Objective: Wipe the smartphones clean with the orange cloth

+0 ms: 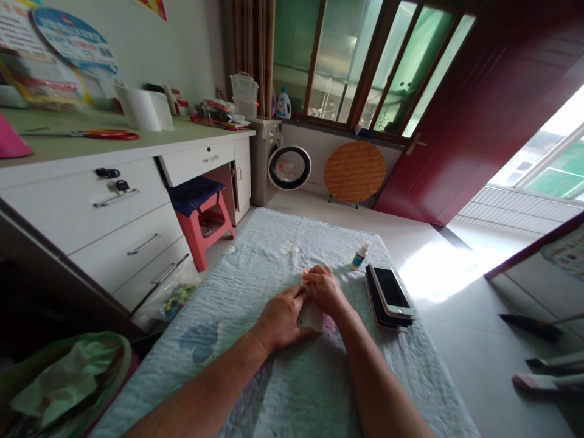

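On the quilted cloth in front of me lies a flat pale phone [312, 317], partly covered by both hands. My left hand [283, 315] is closed around its left side, thumb along the near edge. My right hand [325, 291] is closed over its far end, fingers bunched on a small orange piece [305, 277], perhaps a cloth; most of it is hidden. A pinkish patch [328, 324] shows beside the phone, under my right wrist. To the right stand a small spray bottle [359, 256] with a white cap and a stack of phones or tablets [391, 293], the top one white-framed.
The light blue quilt [246, 274] covers the low table. On the left are a white desk [191, 141] with drawers, a red stool [205, 222] and a bin [123, 359]. Beyond stand an open washing machine [262, 164], a round folding table [354, 171] and a red door [456, 115].
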`<state>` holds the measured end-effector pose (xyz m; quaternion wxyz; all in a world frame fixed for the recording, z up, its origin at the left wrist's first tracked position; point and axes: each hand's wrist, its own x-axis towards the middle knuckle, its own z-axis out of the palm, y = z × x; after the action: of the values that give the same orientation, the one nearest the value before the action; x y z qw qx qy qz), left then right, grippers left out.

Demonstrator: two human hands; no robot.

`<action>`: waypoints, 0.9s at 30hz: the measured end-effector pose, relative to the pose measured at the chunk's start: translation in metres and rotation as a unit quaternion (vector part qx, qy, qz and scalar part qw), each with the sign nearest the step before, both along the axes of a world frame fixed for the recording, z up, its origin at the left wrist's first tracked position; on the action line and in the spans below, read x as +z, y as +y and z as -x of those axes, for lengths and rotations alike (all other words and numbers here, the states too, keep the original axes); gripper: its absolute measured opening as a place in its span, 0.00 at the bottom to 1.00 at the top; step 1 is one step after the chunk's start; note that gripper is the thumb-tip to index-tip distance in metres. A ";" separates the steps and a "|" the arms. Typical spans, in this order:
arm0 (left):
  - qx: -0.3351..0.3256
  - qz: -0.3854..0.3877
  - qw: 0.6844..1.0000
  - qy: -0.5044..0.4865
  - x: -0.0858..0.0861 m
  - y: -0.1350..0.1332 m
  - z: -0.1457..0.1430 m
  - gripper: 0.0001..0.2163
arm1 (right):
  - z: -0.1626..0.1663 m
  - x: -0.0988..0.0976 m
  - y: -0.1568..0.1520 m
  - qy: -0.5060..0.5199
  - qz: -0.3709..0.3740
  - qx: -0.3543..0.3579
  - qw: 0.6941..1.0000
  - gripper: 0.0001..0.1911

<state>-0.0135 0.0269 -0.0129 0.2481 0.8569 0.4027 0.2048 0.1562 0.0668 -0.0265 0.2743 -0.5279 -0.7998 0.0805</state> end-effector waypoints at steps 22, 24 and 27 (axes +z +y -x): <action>-0.006 -0.037 0.998 0.051 0.006 -0.004 -0.001 0.32 | 0.001 0.002 -0.003 -0.017 0.014 -0.025 0.999 0.16; -0.004 -0.038 0.998 0.057 0.007 -0.005 -0.002 0.32 | 0.004 0.003 -0.003 -0.021 0.013 -0.001 1.000 0.16; 0.002 -0.040 0.997 0.064 0.008 -0.006 -0.003 0.32 | 0.008 0.006 -0.004 -0.012 0.025 0.037 0.999 0.16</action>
<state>-0.0101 0.0209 -0.0053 0.1873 0.8766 0.4111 0.1659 0.1486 0.0630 -0.0202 0.2481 -0.5060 -0.8195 0.1042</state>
